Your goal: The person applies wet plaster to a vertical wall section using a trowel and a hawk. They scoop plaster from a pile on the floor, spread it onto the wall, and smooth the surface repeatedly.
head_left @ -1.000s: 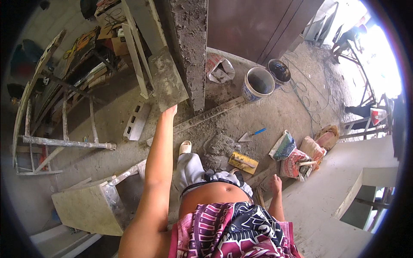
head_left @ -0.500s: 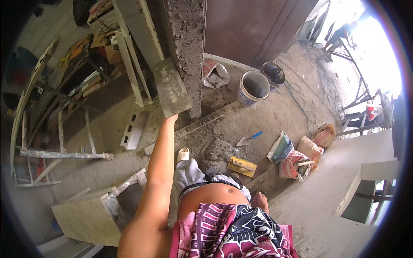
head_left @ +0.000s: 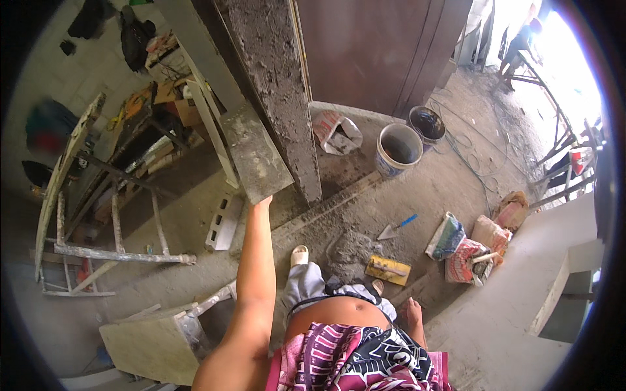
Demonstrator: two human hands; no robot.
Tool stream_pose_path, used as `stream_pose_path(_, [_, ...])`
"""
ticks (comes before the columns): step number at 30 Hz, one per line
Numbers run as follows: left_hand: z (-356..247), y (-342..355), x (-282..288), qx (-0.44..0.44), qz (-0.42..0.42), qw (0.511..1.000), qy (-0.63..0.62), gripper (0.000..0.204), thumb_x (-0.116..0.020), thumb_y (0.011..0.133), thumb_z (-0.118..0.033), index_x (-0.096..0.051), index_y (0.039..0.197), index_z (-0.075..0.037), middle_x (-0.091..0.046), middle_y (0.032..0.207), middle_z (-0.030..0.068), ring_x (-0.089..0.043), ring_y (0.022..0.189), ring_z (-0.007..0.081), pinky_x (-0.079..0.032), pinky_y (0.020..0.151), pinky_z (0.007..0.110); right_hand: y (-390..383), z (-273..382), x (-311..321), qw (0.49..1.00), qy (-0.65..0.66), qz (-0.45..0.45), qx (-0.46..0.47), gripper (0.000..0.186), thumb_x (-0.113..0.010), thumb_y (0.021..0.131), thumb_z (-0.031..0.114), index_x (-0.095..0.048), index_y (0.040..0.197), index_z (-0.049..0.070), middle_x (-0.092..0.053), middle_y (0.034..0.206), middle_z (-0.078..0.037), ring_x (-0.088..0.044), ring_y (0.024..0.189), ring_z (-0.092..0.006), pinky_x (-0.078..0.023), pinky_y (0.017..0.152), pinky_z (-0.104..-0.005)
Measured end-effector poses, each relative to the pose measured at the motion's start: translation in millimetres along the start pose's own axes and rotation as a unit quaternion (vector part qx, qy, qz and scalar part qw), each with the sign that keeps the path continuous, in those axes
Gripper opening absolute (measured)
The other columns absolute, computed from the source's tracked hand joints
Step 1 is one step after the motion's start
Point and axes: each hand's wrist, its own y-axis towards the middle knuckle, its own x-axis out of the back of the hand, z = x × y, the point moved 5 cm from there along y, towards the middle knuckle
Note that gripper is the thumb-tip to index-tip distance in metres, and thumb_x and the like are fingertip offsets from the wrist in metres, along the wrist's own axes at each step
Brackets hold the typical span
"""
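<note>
My left hand (head_left: 261,201) grips a mortar-smeared flat board (head_left: 254,146) at its lower edge, holding it up beside the rough, freshly coated column (head_left: 277,72); whether board and column touch I cannot tell. My right hand (head_left: 413,309) hangs open and empty beside my bare waist. On the floor ahead lie a pile of wet mortar (head_left: 345,249), a yellow float (head_left: 388,269) and a trowel with a blue handle (head_left: 407,221).
Two buckets (head_left: 399,151) and torn sacks (head_left: 469,247) stand right of the column. A hollow block (head_left: 222,221), metal scaffold frame (head_left: 124,254) and leaning planks (head_left: 208,124) are at left. A person (head_left: 516,49) is by a frame far back right, near loose cables (head_left: 479,163).
The view has tilted slightly, so floor items sit lower in the picture. My left hand and the board appear lower too. My right hand stays low by my waist.
</note>
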Motion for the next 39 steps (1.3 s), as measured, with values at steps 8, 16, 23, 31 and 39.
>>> stream_pose_path(8, [-50,10,-48,-0.030,0.027,0.999,0.014,0.045,-0.060,0.097,-0.030,-0.046,0.138,-0.017,-0.058,0.105,0.0044,-0.059,0.080,0.0101,-0.051,0.068,0.025,35,-30,-2,0.998,-0.003,0.047,0.037,0.039,-0.052,0.099,0.037,-0.060,0.088,0.001,-0.058,0.069,-0.006,-0.056,0.053,-0.0181,-0.046,0.047,-0.0325])
stream_pose_path(16, [-62,-10,-47,-0.041,0.016,0.999,0.019,0.044,-0.059,0.097,-0.029,-0.047,0.137,-0.016,-0.058,0.105,0.0044,-0.060,0.080,0.0102,-0.051,0.069,0.025,23,2,1,0.998,-0.008,0.055,0.016,0.041,-0.051,0.100,0.038,-0.056,0.079,0.003,-0.057,0.068,-0.006,-0.054,0.053,-0.0169,-0.043,0.046,-0.0328])
stream_pose_path(23, [-38,-15,-45,-0.033,0.016,0.999,0.000,0.043,-0.059,0.097,-0.028,-0.047,0.137,-0.015,-0.059,0.105,0.0044,-0.060,0.081,0.0104,-0.051,0.069,0.025,61,-17,15,0.996,0.050,0.061,-0.032,0.038,-0.050,0.099,0.041,-0.059,0.100,0.003,-0.060,0.075,-0.008,-0.056,0.051,-0.0202,-0.043,0.041,-0.0337])
stream_pose_path(31, [14,-21,-35,0.004,0.023,0.999,-0.045,0.042,-0.059,0.097,-0.028,-0.048,0.136,-0.015,-0.059,0.105,0.0045,-0.060,0.081,0.0105,-0.051,0.070,0.025,41,-32,31,0.999,-0.034,0.032,-0.002,0.036,-0.050,0.099,0.040,-0.059,0.098,0.005,-0.061,0.075,-0.007,-0.058,0.055,-0.0197,-0.044,0.044,-0.0334])
stream_pose_path(39, [21,-26,-11,0.015,0.020,0.998,-0.062,0.041,-0.058,0.098,-0.027,-0.049,0.135,-0.014,-0.059,0.105,0.0045,-0.060,0.082,0.0107,-0.051,0.071,0.026,6,-20,28,0.995,-0.073,0.024,-0.063,0.048,-0.048,0.101,0.038,-0.056,0.117,-0.007,-0.066,0.094,-0.021,-0.067,0.074,-0.0305,-0.056,0.063,-0.0406])
